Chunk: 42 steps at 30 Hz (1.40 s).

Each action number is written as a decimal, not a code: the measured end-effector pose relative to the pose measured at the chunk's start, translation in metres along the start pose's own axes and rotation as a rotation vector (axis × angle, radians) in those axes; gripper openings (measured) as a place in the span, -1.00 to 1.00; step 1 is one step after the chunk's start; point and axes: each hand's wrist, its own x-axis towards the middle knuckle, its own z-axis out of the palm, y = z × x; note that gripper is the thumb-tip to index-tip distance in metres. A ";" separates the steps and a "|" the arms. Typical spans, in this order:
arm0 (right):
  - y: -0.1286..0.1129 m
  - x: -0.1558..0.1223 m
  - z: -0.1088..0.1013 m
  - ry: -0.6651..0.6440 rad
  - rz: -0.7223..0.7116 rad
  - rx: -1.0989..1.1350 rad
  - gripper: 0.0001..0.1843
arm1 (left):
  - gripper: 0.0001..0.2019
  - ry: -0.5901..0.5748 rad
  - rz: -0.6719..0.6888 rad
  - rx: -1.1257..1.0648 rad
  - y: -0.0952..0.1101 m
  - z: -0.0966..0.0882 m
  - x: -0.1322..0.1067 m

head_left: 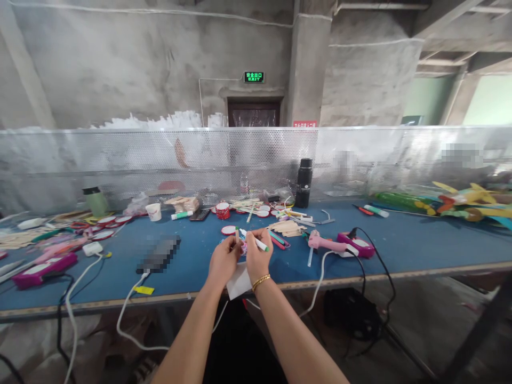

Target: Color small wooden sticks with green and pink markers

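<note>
The marker (pixel 261 245), white with a green end, is in the grip of the right hand (pixel 258 258), above the front part of the blue tabletop (pixel 432 242). That grip is closed around the barrel, with the bare tip side pointing up and to the left, toward the left hand (pixel 224 261). The left grip is closed too, thumb and finger pinching a small tan stick (pixel 237 236) with a green top. The two hands are close together, and a white sheet (pixel 237 284) shows just below them. Something pink and blue lies between the hands, too small to make out.

Of the containers, a white paper cup (pixel 153 212) stands upright to the left; its contents cannot be told. A red round tub (pixel 223 211) with a pale top stands beyond the hands; whether it is full cannot be told. A black flask (pixel 304 184) stands upright near the mesh screen (pixel 132 160), its lid on. At the far left, a green bottle (pixel 96 202) with a dark lid appears tilted, and a clear plastic bag (pixel 137 204) lies near it, contents unclear.
</note>
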 end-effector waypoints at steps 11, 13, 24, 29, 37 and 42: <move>0.000 0.000 -0.001 -0.021 0.002 0.011 -0.82 | -0.78 -0.008 0.014 -0.004 0.002 0.000 -0.001; 0.001 0.000 -0.001 -0.039 0.006 0.011 -0.82 | -0.78 -0.012 0.010 -0.003 0.002 0.000 -0.001; 0.000 0.000 0.000 -0.034 0.008 -0.013 -0.80 | -0.79 -0.016 0.001 -0.001 0.002 0.000 -0.001; 0.000 0.000 0.000 0.008 -0.014 -0.016 -0.81 | -0.79 -0.001 -0.013 0.006 0.003 0.000 -0.001; 0.001 0.000 0.000 0.007 -0.006 -0.006 -0.80 | -0.78 -0.004 -0.010 0.006 0.001 0.000 0.000; 0.000 -0.001 0.000 -0.042 -0.010 0.018 -0.80 | -0.79 -0.019 0.003 0.000 0.002 0.000 -0.001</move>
